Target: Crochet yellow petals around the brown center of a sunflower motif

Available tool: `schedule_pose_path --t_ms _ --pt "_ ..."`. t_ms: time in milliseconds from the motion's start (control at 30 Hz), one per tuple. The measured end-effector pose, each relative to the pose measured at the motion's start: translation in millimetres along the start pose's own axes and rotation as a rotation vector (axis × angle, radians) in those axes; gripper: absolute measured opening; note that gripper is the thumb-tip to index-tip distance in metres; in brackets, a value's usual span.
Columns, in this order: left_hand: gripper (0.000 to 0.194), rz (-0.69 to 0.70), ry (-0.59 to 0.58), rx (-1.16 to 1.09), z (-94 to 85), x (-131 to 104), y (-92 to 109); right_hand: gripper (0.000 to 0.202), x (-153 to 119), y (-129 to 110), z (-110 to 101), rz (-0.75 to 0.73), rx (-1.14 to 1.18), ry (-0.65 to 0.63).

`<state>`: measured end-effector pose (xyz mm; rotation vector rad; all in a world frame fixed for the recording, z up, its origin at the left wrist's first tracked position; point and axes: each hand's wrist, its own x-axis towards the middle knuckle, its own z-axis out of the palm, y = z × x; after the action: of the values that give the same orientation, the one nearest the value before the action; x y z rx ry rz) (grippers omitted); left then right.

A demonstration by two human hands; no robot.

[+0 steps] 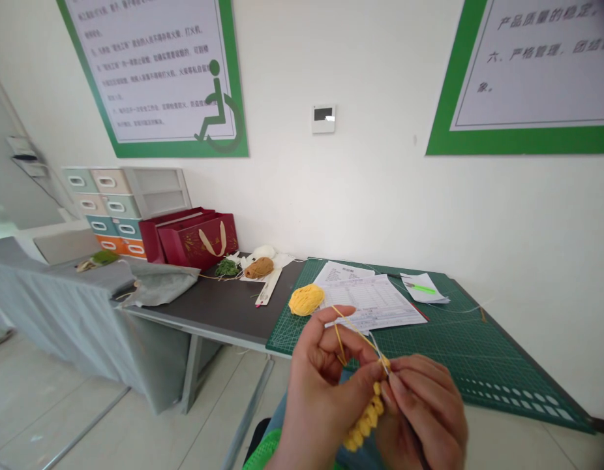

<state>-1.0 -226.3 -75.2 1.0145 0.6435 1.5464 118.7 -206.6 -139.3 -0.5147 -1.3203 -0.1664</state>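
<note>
My left hand [326, 385] is closed, its thumb and finger pinching the top of a yellow crochet piece [365, 424] with a bumpy edge. Yellow yarn [348, 321] loops over its raised index finger and runs down to the work. In my right hand [424, 405] is a crochet hook [377, 346]; its thin metal shaft meets the yarn at the left fingertips, and its dark handle passes under the palm. Both hands almost touch, in front of the table edge. A ball of yellow yarn [306, 299] lies beyond them on the green cutting mat [478, 339].
Printed sheets [375, 300] and a bright green pen [422, 288] lie on the mat. Farther left are a brown yarn ball [259, 267], a ruler [269, 287], dark red gift bags [199, 238], a grey cloth [160, 284] and small drawers [106, 205]. A wall stands behind.
</note>
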Motion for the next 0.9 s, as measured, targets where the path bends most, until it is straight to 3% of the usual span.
schedule_pose_path --t_ms 100,233,333,467,633,700,800,900 --pt "0.048 0.127 0.028 0.269 -0.4 -2 4 0.013 20 -8 -7 -0.216 -0.236 -0.081" --pt "0.045 0.118 0.011 0.473 -3.7 -5 11 0.01 39 -18 -17 -0.22 -0.234 -0.193" --pt "0.048 0.102 -0.056 0.458 -8.2 -3 14 0.011 34 -22 -20 0.051 -0.106 -0.209" --pt "0.05 0.001 -0.181 0.241 -14.3 3 15 0.013 23 -23 -17 0.53 0.083 -0.072" --pt "0.053 -0.102 -0.24 0.038 -20.7 8 11 0.029 25 -21 -7 0.957 0.463 0.028" --pt "0.057 -0.146 -0.244 -0.02 -22.5 7 9 0.032 26 -21 -4 1.051 0.547 0.053" --pt "0.053 -0.167 -0.243 -0.037 -24.5 7 7 0.034 23 -23 -2 1.01 0.513 0.071" --pt "0.045 -0.094 -0.245 0.024 -25.3 8 6 0.027 20 -30 -3 0.799 0.319 0.074"
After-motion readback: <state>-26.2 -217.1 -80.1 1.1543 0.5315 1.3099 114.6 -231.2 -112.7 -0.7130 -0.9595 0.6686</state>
